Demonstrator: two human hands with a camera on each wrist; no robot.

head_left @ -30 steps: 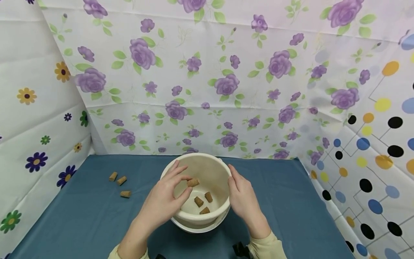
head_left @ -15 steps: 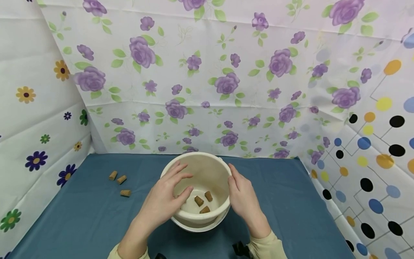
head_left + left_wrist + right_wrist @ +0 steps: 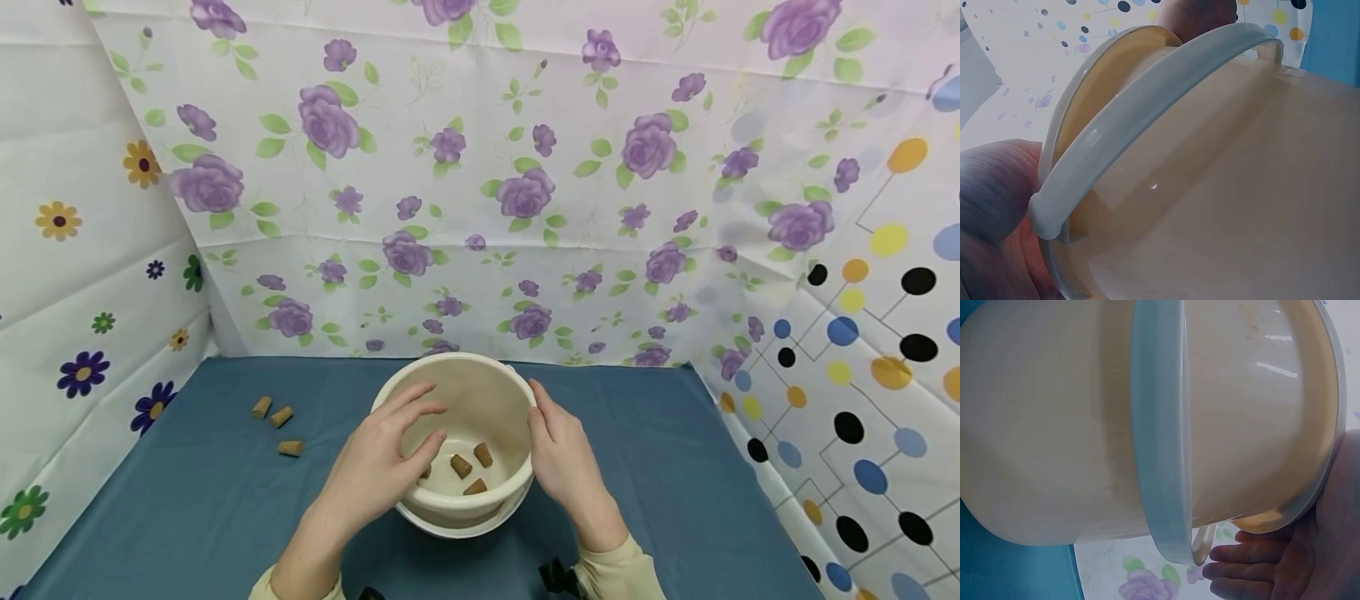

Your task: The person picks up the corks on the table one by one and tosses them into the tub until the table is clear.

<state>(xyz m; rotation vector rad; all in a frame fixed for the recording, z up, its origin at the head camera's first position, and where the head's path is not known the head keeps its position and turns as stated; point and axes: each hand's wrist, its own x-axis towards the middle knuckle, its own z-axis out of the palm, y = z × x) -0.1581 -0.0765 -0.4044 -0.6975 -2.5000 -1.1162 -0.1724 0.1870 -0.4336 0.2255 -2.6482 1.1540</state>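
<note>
A cream bucket point(image 3: 487, 392) stands on the blue cloth, its pale handle point(image 3: 1141, 119) hanging down the near side. Inside lie several cork stoppers point(image 3: 461, 466), one of them mostly hidden behind my left thumb. My left hand point(image 3: 378, 454) is over the bucket's left rim, fingers and thumb spread apart above the opening with nothing between them. On the opposite side, my right hand point(image 3: 564, 454) holds the rim, thumb at the edge and fingers along the outer wall. The right wrist view shows those fingers point(image 3: 1247, 572) below the rim.
Three more corks point(image 3: 282, 417) lie on the blue cloth point(image 3: 225, 517) left of the bucket. A floral sheet point(image 3: 480, 167) hangs behind, and patterned sheets close off the left and right sides. A black strap piece point(image 3: 558, 577) shows near the right sleeve.
A cork pinched by my left fingers one second ago has been let go and now lies in the bucket, partly behind the thumb. My right hand and the bucket stay put.
</note>
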